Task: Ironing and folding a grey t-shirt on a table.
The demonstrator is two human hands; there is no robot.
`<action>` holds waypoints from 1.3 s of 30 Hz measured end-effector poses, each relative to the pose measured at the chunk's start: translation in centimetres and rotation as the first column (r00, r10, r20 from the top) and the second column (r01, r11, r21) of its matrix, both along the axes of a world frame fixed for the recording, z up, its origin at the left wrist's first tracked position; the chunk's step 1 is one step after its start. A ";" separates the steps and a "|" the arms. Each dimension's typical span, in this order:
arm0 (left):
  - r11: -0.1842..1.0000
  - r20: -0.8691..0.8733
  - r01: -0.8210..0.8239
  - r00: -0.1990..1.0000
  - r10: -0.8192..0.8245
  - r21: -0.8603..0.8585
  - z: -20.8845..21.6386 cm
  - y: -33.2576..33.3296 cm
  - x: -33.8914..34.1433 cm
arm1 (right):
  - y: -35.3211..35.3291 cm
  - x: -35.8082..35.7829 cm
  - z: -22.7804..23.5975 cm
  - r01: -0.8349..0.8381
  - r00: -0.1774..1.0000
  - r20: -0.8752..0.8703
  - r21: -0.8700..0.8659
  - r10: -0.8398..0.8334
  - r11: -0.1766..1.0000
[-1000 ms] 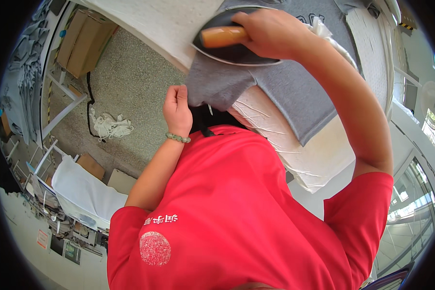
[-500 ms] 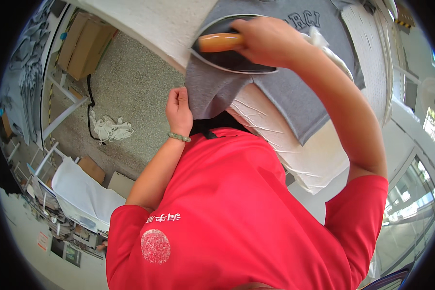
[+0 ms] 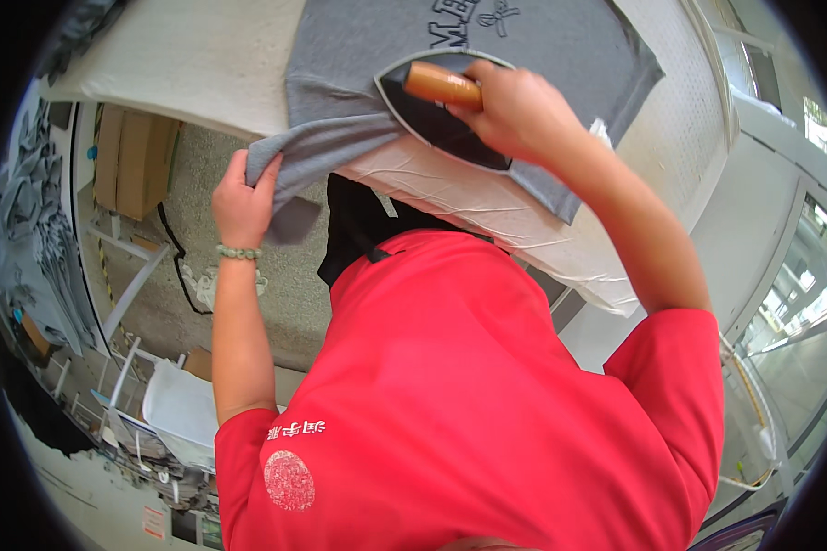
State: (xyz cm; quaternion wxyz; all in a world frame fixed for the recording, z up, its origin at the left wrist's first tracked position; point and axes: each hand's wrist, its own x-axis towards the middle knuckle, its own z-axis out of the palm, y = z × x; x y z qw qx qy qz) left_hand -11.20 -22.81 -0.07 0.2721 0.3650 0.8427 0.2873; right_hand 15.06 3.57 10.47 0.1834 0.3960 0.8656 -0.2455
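A grey garment (image 3: pixel 368 64) with dark printed lettering lies across a white padded table. My right hand (image 3: pixel 528 112) is closed round the wooden handle of an iron (image 3: pixel 432 124), whose dark, pale-rimmed body rests on the garment near the table's front edge. My left hand (image 3: pixel 243 197) pinches a gathered part of the same garment and draws it out to the left, past the edge. A loose end of cloth hangs below those fingers. The iron's soleplate is hidden underneath.
The ironing table (image 3: pixel 184 60) has a creased white cover hanging at its front. Cardboard boxes (image 3: pixel 138 161) and a rack with grey garments (image 3: pixel 32 220) stand to the left. White cloth or cord (image 3: pixel 198 285) lies on the speckled floor. A glass door (image 3: pixel 790 275) is at the right.
My left hand has moved left and up, stretching the cloth outward. The iron has shifted slightly right and nearer to me. My view has turned, so more of the table shows at left.
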 end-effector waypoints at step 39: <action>0.005 -0.628 1.000 -0.011 -0.778 -0.023 -4.2 46.5 32.6 | -5.8 25.7 -1.0 0.639 0.769 -0.133 0.182 -0.625 0.747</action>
